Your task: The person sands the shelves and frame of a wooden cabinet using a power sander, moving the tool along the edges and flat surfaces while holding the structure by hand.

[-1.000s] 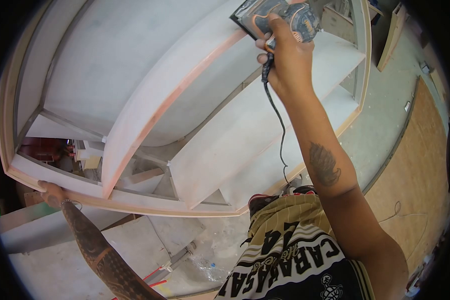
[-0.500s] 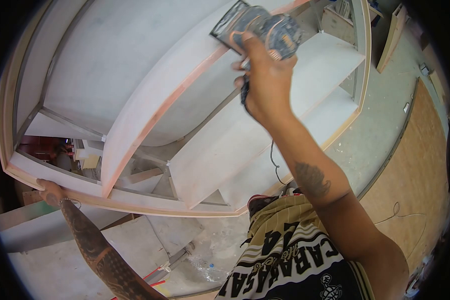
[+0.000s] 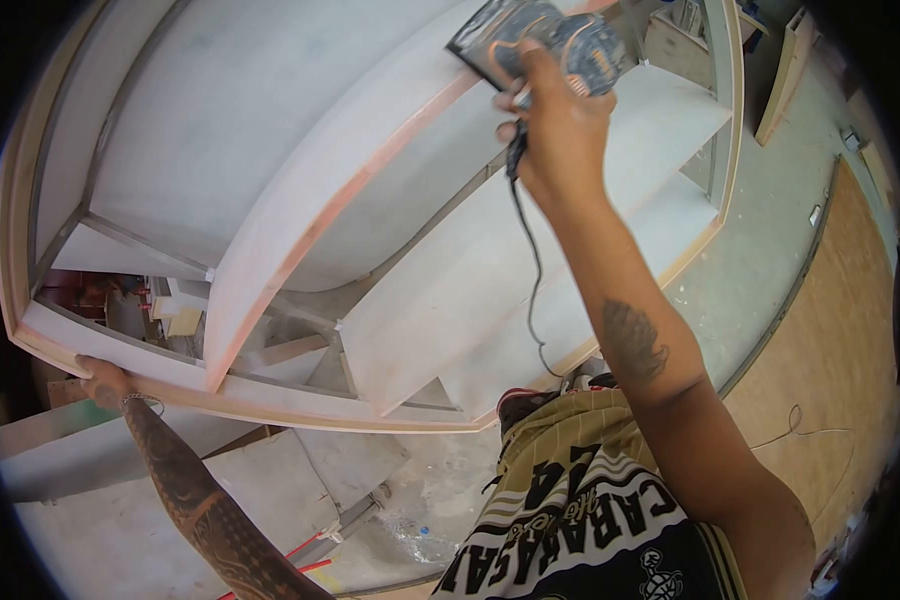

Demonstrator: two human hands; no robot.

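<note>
My right hand (image 3: 570, 125) is closed around a dusty electric sander (image 3: 596, 55), which rests at the upper part of a curved white panel (image 3: 305, 165) along its pinkish edge. A black cord (image 3: 532, 245) hangs from the tool below my wrist. At the far left, my left hand (image 3: 105, 384) grips the outer wooden rim of the large white shelf unit (image 3: 290, 408). Some of its fingers are hidden behind that rim. The sander's underside is out of sight against the panel.
White shelf boards (image 3: 440, 290) lie inside the curved frame. A brown wooden sheet (image 3: 820, 370) with a thin wire on it is at the right. Pale boards (image 3: 220, 500) and red bars (image 3: 305, 570) are on the dusty floor at lower left. A plank (image 3: 785, 80) leans at upper right.
My right hand and the sander have moved a little to the right and up along the curved panel. More of the cord now shows. My left hand stays on the rim.
</note>
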